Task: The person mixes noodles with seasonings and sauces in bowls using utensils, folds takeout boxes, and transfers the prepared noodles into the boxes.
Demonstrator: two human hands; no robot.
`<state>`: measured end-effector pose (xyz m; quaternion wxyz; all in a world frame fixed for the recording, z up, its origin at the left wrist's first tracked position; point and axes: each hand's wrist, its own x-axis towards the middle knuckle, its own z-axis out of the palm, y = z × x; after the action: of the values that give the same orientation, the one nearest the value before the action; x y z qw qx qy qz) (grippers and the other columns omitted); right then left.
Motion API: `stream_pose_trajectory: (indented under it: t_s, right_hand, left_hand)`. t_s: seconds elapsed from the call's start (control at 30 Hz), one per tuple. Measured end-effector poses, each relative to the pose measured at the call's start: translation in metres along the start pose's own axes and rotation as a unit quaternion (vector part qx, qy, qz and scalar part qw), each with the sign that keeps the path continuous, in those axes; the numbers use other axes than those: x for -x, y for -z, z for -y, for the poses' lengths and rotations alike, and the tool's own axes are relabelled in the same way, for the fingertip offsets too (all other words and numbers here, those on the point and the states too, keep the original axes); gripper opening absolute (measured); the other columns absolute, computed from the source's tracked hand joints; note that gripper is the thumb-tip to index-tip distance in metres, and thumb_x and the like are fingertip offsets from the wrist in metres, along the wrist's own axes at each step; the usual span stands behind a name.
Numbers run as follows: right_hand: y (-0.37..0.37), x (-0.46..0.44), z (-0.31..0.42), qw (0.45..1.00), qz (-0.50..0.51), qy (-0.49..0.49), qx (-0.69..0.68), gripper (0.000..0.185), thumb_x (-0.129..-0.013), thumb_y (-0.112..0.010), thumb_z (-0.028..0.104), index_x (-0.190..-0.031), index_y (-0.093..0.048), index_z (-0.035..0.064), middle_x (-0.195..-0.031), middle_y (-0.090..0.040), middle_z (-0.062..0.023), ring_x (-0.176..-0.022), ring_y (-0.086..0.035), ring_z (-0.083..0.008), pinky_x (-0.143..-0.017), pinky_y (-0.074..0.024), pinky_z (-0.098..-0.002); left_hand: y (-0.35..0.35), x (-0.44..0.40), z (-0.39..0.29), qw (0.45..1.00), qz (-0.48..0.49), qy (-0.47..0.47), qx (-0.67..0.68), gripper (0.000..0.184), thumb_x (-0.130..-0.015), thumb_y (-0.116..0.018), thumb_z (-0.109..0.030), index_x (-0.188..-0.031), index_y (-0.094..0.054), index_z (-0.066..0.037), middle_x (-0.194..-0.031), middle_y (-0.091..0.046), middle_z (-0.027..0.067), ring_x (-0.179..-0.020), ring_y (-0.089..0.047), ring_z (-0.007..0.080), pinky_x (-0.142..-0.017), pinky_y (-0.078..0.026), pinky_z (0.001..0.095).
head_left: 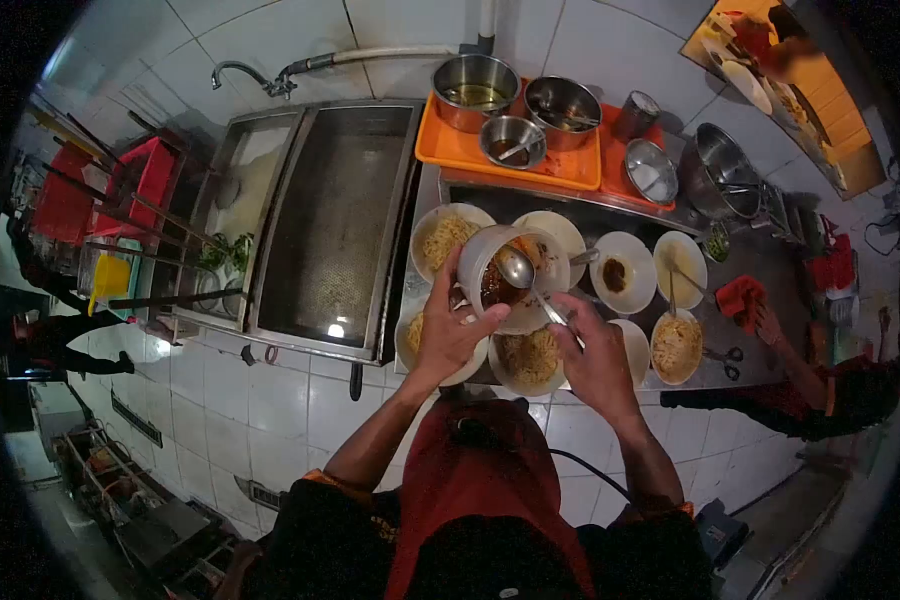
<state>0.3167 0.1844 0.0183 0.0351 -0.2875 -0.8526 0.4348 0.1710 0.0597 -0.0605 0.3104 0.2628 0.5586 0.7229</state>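
Note:
My left hand [452, 338] is wrapped around a translucent tub [473, 258] with dark reddish sauce [496, 287] in it, tilted over the bowls. My right hand [595, 352] grips the handle of a metal spoon [516, 268], whose bowl is at the tub's mouth. Beneath my hands is a bowl of noodles [528, 358]. Another noodle bowl [450, 240] stands behind the tub on the left, and a third is partly hidden by my left hand. To the right, a white bowl holds a patch of dark sauce [615, 274].
Right of these are a bowl with utensils [679, 262] and a noodle bowl [676, 347]. A co-worker's hand [767, 326] touches a red cloth [740, 302] near scissors [730, 362]. Metal pots [475, 92] stand on an orange tray [440, 140]. A water-filled basin [340, 220] lies left.

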Motion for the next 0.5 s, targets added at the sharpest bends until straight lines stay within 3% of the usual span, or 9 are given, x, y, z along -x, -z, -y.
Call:
stream_pose_trajectory:
  t_s: [0.03, 0.1, 0.13, 0.17, 0.23, 0.3, 0.37, 0.43, 0.5]
  right_hand:
    - [-0.006, -0.009, 0.000, 1.000, -0.003, 0.004, 0.000, 0.041, -0.084, -0.058, 0.003, -0.123, -0.046, 0.0015, -0.093, -0.063, -0.0155, -0.068, -0.065, -0.0242, -0.060, -0.0521, -0.0365]
    - [-0.013, -0.029, 0.006, 0.950, -0.111, 0.160, 0.243, 0.046, -0.078, -0.059, 0.000, -0.123, -0.048, 0.0011, -0.094, -0.063, -0.0172, -0.072, -0.065, -0.0276, -0.064, -0.0526, -0.0392]
    - [-0.023, -0.040, 0.004, 0.924, -0.156, 0.200, 0.285, 0.053, -0.073, -0.060, 0.000, -0.125, -0.048, 0.0009, -0.096, -0.059, -0.0159, -0.077, -0.062, -0.0272, -0.065, -0.0528, -0.0399]
    - [-0.028, -0.046, 0.008, 0.923, -0.162, 0.201, 0.286, 0.053, -0.073, -0.060, 0.000, -0.125, -0.048, 0.0009, -0.096, -0.059, -0.0159, -0.077, -0.062, -0.0272, -0.065, -0.0528, -0.0399]
    - [-0.035, -0.057, 0.021, 0.893, -0.070, 0.299, 0.329, 0.054, -0.073, -0.061, 0.001, -0.126, -0.049, 0.0007, -0.097, -0.053, -0.0134, -0.081, -0.059, -0.0261, -0.064, -0.0534, -0.0371]
    - [-0.030, -0.060, 0.031, 0.880, -0.057, 0.301, 0.362, 0.058, -0.071, -0.061, 0.001, -0.128, -0.048, 0.0009, -0.098, -0.049, -0.0114, -0.083, -0.058, -0.0251, -0.064, -0.0538, -0.0356]
    - [-0.024, -0.069, 0.033, 0.891, -0.110, 0.272, 0.347, 0.057, -0.072, -0.060, 0.001, -0.127, -0.048, 0.0013, -0.096, -0.051, -0.0112, -0.082, -0.059, -0.0238, -0.063, -0.0539, -0.0366]
    - [-0.024, -0.075, 0.027, 0.877, -0.109, 0.319, 0.341, 0.055, -0.072, -0.059, 0.002, -0.126, -0.049, 0.0012, -0.097, -0.053, -0.0115, -0.083, -0.060, -0.0241, -0.061, -0.0538, -0.0366]
    - [-0.026, -0.071, 0.025, 0.875, -0.029, 0.314, 0.368, 0.054, -0.072, -0.059, 0.003, -0.126, -0.050, 0.0024, -0.096, -0.055, -0.0121, -0.079, -0.062, -0.0261, -0.061, -0.0537, -0.0355]
  left_hand:
    - [0.012, -0.005, -0.002, 1.000, 0.001, -0.002, -0.020, 0.087, -0.078, -0.073, -0.012, -0.144, -0.016, -0.001, -0.137, -0.035, 0.0159, -0.119, -0.046, 0.0238, -0.091, -0.051, 0.0344]
    - [0.032, -0.018, -0.009, 1.000, 0.014, 0.004, -0.027, 0.087, -0.079, -0.072, -0.012, -0.144, -0.015, 0.000, -0.138, -0.034, 0.0157, -0.122, -0.043, 0.0240, -0.095, -0.048, 0.0352]
    - [0.039, -0.025, -0.010, 1.000, 0.018, -0.007, -0.007, 0.086, -0.080, -0.071, -0.013, -0.144, -0.015, 0.000, -0.139, -0.034, 0.0157, -0.124, -0.042, 0.0244, -0.097, -0.045, 0.0361]
    - [0.047, -0.033, -0.008, 0.999, 0.023, -0.017, 0.013, 0.086, -0.081, -0.071, -0.014, -0.144, -0.015, 0.000, -0.140, -0.033, 0.0157, -0.125, -0.040, 0.0247, -0.100, -0.043, 0.0371]
    - [0.070, -0.047, 0.003, 0.999, 0.035, -0.028, 0.030, 0.083, -0.082, -0.070, -0.015, -0.144, -0.018, 0.000, -0.139, -0.034, 0.0157, -0.127, -0.038, 0.0242, -0.105, -0.037, 0.0375]
    - [0.084, -0.054, -0.004, 0.998, 0.045, -0.039, 0.006, 0.082, -0.081, -0.071, -0.016, -0.144, -0.020, -0.001, -0.139, -0.036, 0.0156, -0.127, -0.038, 0.0230, -0.105, -0.036, 0.0358]
    - [0.086, -0.057, -0.015, 0.998, 0.056, -0.035, -0.012, 0.084, -0.079, -0.072, -0.017, -0.144, -0.021, -0.001, -0.137, -0.039, 0.0147, -0.125, -0.040, 0.0217, -0.105, -0.035, 0.0345]
    - [0.085, -0.064, -0.018, 0.996, 0.067, -0.058, -0.009, 0.084, -0.079, -0.072, -0.017, -0.144, -0.021, -0.001, -0.137, -0.040, 0.0139, -0.123, -0.042, 0.0213, -0.103, -0.037, 0.0346]
    - [0.091, -0.069, -0.020, 0.997, 0.057, -0.057, -0.021, 0.084, -0.079, -0.073, -0.015, -0.144, -0.022, -0.002, -0.136, -0.040, 0.0133, -0.121, -0.045, 0.0211, -0.102, -0.038, 0.0346]
